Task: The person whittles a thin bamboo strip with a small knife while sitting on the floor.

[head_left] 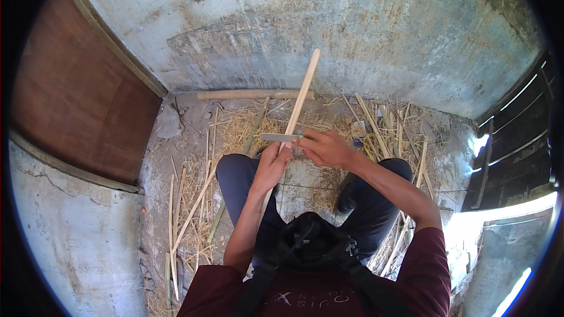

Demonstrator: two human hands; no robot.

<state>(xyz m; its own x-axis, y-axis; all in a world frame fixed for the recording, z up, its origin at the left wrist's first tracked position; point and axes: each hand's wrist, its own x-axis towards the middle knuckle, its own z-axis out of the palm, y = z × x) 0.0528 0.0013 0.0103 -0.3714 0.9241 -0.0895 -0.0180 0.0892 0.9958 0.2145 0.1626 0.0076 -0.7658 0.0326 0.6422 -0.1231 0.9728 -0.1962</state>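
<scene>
A long pale strip of split bamboo (304, 90) slants up and away from between my knees toward the far wall. My left hand (272, 165) is closed around it, thumb uppermost near the blade. In my right hand (326, 147) is a knife (278, 137), its fingers wrapped round the handle, which is mostly hidden. The blade points left and lies across the strip just above my left thumb. Whether the edge bites into the bamboo I cannot tell. The lower end of the strip passes behind my left forearm.
Pale shavings (235, 132) and loose bamboo strips (197, 211) litter the floor on both sides of my legs. A bamboo pole (252, 94) lies along the foot of the stained wall (352, 29). A brown door panel (82, 82) is at left, dark slats (517, 141) at right.
</scene>
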